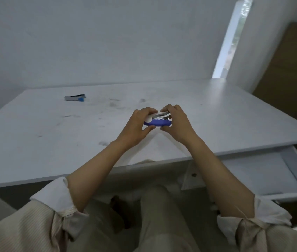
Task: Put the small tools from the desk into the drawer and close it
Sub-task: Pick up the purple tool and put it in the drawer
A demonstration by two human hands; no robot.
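A blue and white stapler (159,121) with a metal top is held over the middle of the white desk (53,135). My left hand (138,124) grips its left end and my right hand (177,122) grips its right end. A small silver tool with a blue tip (75,98) lies on the desk at the far left. The white drawer (264,173) stands pulled open under the desk's right front edge, and nothing shows inside the visible part.
A white wall rises right behind the desk. A narrow window strip (234,39) is at the upper right, next to a brown panel. My legs in beige trousers are under the desk front.
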